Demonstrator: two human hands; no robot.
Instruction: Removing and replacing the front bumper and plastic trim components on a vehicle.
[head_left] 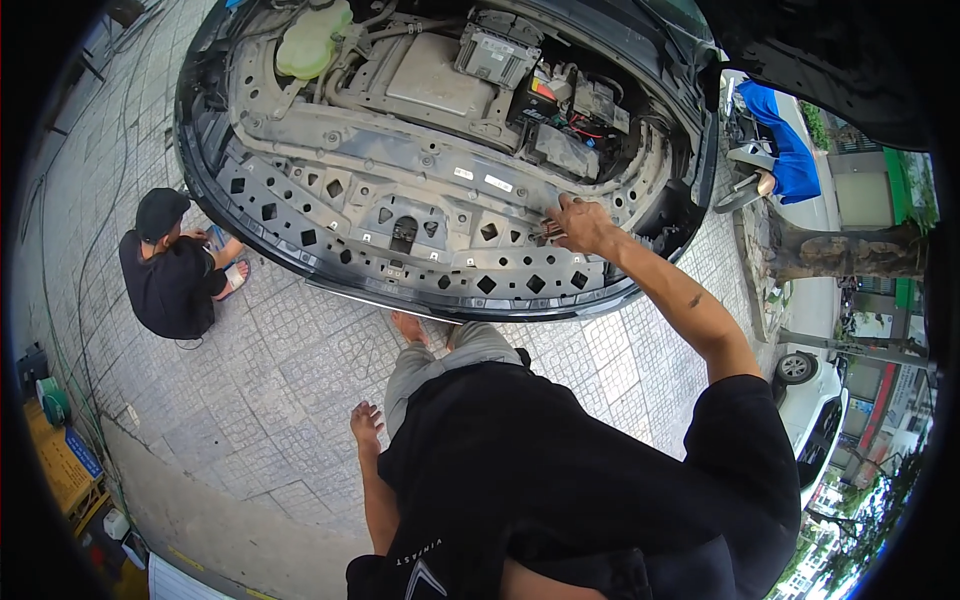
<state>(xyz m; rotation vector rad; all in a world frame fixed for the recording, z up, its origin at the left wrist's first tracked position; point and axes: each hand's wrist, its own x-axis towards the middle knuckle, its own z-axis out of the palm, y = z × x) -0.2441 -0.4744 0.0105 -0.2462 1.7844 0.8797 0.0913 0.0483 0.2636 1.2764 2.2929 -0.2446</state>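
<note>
Outdoor job on grey patterned paving, which runs across the left and lower left of the frame. A tree trunk, a blue-draped scooter and a parked white car sit along the right side.

Edges: black front rim of the opened car sweeps in a curve from upper left to right of centre. Wearer stands right at it, grey trousers just below the rim in the frame. Crouching person at left, just outside the rim, so room is tight on that flank; paving stretches from there to the wearer's left arm. Hoses trail down the far left.

Work piece: front panel, upper centre, grey, dusty, full of diamond holes. Engine bay behind it: pale green tank upper left, flat grey cover in the middle, silver box and battery to its right.

Right grip: reached over the rim at the panel's right part, fingers bent, partly apart, tips at the panel. Can't tell if they pinch anything or really touch. Left grip: lower centre, hanging beside the trousers, fingers loosely spread, holding nothing.

Labels: white stickers behind the panel, print too small. Red-and-yellow label on the battery, white print on the black shirt, blue-and-white label on a yellow case lower left.
</note>
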